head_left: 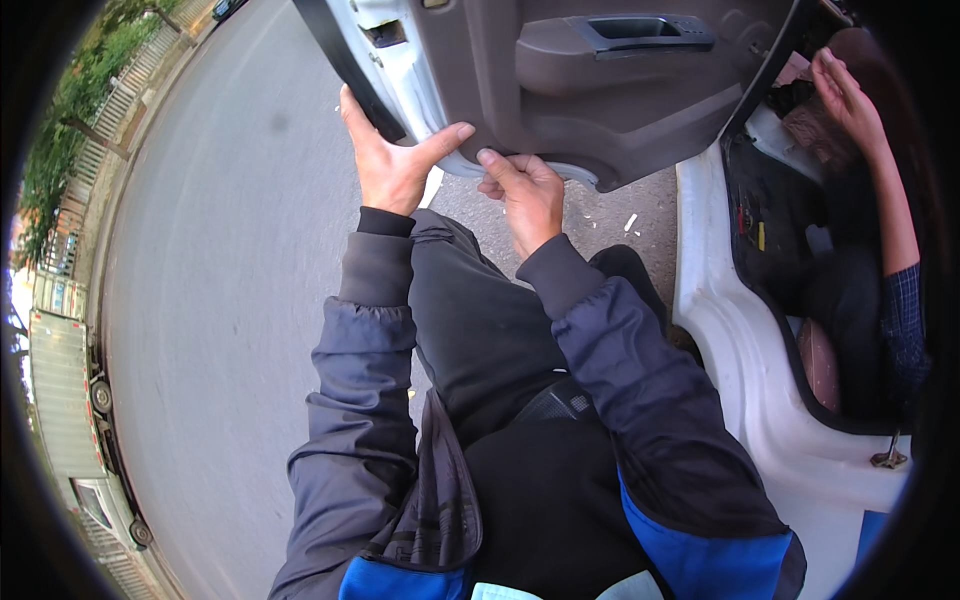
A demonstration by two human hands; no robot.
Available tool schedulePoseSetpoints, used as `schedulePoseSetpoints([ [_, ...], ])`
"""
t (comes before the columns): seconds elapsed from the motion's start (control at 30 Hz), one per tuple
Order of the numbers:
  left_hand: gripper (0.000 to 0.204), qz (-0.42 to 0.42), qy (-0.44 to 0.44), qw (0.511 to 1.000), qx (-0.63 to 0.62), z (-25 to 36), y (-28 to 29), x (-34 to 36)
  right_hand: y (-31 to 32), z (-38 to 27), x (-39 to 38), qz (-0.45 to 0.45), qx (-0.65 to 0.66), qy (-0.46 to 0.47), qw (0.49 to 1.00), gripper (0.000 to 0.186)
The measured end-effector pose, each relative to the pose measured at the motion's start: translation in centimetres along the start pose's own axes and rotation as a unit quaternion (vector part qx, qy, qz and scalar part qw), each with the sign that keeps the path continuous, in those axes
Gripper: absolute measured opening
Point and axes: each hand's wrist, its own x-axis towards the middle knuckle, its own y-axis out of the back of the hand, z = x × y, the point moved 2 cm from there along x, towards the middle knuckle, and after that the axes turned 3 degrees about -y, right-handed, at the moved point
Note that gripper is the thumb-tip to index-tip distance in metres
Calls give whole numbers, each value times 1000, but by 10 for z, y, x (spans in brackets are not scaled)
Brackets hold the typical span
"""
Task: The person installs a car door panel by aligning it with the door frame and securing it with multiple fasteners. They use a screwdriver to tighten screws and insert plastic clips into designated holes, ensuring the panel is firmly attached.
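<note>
An open vehicle door (455, 70) with a white metal edge and a brown inner trim panel (600, 110) stands in front of me. My left hand (388, 170) grips its lower outer corner, the thumb lying across the inner side and the index finger pointing up along the edge; the other fingers are hidden. Just to the right, my right hand (527, 195) pinches the bottom edge of the door, thumb on the panel side and curled fingers below. Higher on the panel is a recessed door handle pull (640, 32).
To the right is the white door sill (715, 290) of the vehicle. Another person's forearm (890, 210) is raised inside the cab. Grey road (230, 250) runs along the left, with a parked truck (70, 400) and a fence beyond. White scraps (630, 222) lie on the ground.
</note>
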Motion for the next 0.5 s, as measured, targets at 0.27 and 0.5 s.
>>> schedulePoseSetpoints([
  [0.27, 136, -1, 12, 999, -40, -3, -2, -1, 79, 19, -8, -170, -89, -81, 978, 25],
  [0.5, 138, 2, 38, 999, -19, -14, -14, -20, 231, 22, 15, 96, -90, -119, 984, 20],
])
